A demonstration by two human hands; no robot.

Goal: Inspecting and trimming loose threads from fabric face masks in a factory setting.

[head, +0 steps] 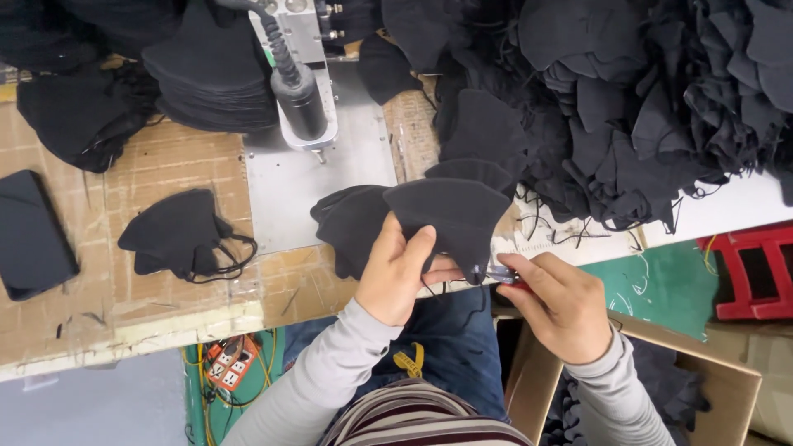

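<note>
Head view: right hand (555, 301) hides small tool at mask (450, 221) edge.

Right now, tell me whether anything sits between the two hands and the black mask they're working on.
Nothing visible does. The left hand already grips the black mask from below, and the right hand meets its lower edge, apparently holding a small tool there.

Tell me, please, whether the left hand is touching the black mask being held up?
Touching: the head view shows the left hand with its thumb lying across the black mask.
</note>
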